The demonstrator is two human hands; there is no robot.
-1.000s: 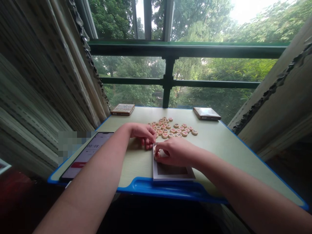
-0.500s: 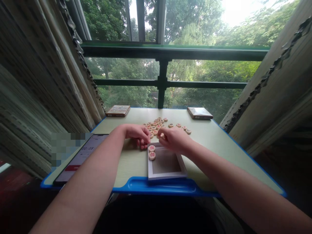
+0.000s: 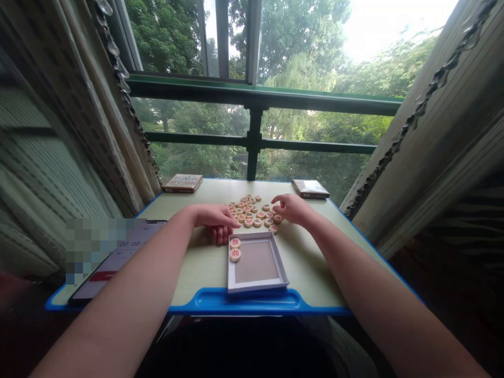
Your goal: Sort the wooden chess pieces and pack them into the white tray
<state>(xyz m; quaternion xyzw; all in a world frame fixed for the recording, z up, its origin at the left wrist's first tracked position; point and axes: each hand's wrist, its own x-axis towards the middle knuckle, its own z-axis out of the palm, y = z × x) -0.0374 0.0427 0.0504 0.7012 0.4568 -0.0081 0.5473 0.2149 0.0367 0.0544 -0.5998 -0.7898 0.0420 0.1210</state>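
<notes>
My left hand (image 3: 219,220) rests on the table by the box's far left corner. Its fingers are curled inward, and whatever they may hold is hidden. At the right side of a loose group of xiangqi pieces (image 3: 248,222), my right hand (image 3: 290,208) is open, index finger stretched out and fingertips over the outermost pieces. The shallow white box (image 3: 231,278) lies near the table's front edge. Inside it, along the left wall, two pieces with red characters sit one before the other: a far piece (image 3: 235,243) and a near piece (image 3: 235,255).
A phone (image 3: 114,262) showing a timer lies at the left, partly behind my left forearm. Two flat boxes stand at the back: a left box (image 3: 183,183) and a right box (image 3: 311,189). The table has a blue rim (image 3: 248,300); curtains hang on both sides of the window.
My right hand has moved away from above the box to the right edge of the pieces, and its fingers have spread. Several pieces at the right now lie closer to the group. The view has shifted slightly.
</notes>
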